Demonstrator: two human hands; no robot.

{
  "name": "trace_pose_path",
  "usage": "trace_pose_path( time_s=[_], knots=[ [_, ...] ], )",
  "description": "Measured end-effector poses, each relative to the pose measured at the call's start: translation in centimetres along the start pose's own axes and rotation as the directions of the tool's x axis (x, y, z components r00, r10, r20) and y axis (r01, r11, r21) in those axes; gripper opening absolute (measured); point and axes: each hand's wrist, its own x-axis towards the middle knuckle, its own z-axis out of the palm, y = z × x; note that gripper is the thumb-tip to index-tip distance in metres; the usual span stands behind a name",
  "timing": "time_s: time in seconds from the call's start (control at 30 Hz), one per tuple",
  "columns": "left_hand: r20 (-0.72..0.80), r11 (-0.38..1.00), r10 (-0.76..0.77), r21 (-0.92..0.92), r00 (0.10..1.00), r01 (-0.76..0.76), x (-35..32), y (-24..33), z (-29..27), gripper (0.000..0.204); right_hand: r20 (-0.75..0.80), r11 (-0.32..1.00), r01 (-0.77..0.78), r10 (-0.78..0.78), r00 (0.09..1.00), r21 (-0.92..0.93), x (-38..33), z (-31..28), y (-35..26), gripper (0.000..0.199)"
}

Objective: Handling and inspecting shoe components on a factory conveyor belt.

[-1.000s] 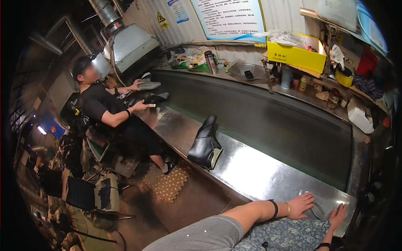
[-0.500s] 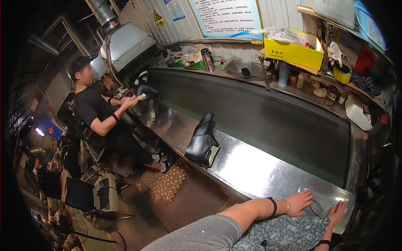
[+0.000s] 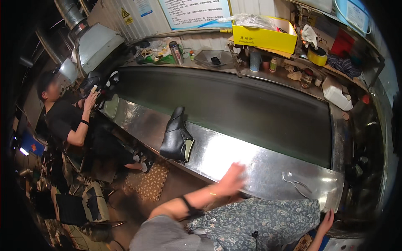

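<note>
**Left hand swung toward the boot on the steel counter**

A long steel counter (image 3: 251,154) is seen running beside a dark conveyor belt (image 3: 234,108). At about 10 o'clock from the left hand, a black boot (image 3: 176,138) is stood on the counter's near edge, its shaft tilted up and a pale insole or card showing at its opening. It is judged to be soft leather: light, floppy in the shaft, stiffer at the sole and heel, not fragile. It would best be taken around the shaft near the ankle, or under the sole.

The left hand (image 3: 232,180) is blurred over the counter edge, fingers spread, its grip open and empty. The right hand (image 3: 326,219) is held low at 4 o'clock by the flowered trousers; whether its grip is open cannot be told. Bent wire pieces (image 3: 295,182) lie at 3 o'clock.

Compared with half a second ago, the left hand has been moved off the spot beside the wire toward the boot, and the right hand has dropped from the counter. The boot is unmoved. The seated person (image 3: 63,121) is kept working at the far left.
</note>
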Motion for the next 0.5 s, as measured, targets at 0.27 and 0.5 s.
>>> trace_pose_path(
  time_s=[0.27, 0.5],
  knots=[
    [-0.512, 0.385, -0.729, 0.242, 0.454, 0.891, -2.0, -3.0, -26.2, 0.073, 0.029, 0.878, -0.119, 0.15, 0.988, -0.464, -14.1, -1.6, -1.6, 0.042],
    [-0.111, 0.593, -0.113, 0.79, 0.987, 0.156, 0.5, 4.5, -23.4, 0.09, -0.036, 0.871, -0.478, 0.484, 0.874, 0.111, -16.7, 1.3, 1.7, 0.037]
  ],
)
